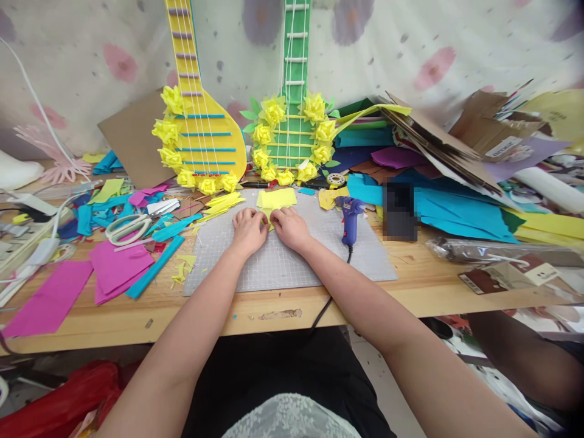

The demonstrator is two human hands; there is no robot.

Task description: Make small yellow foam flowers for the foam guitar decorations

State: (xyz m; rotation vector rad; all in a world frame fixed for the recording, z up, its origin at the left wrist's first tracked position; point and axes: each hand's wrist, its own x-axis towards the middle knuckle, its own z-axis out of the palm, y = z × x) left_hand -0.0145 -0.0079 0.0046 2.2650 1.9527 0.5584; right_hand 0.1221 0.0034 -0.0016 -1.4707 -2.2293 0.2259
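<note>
My left hand (250,231) and my right hand (289,227) meet above the grey cutting mat (274,267), fingers bent and pinched. Between them shows a bit of a small yellow paper piece (269,219), mostly covered by my fingers. Just beyond lies a yellow paper sheet (277,198). A blue hot glue gun (350,222) stands on the mat to the right, its black cord running off the table's front edge. Farther back lean a yellow paper instrument (212,131) and a green one (289,143), both trimmed with yellow paper flowers.
On the left are white-handled scissors (128,229), magenta paper (121,267), a blue strip (155,267) and paper scraps. Yellow strips (223,204) lie by the mat. A pixelated dark object (400,211), blue sheets (460,210) and cardboard (444,143) are on the right.
</note>
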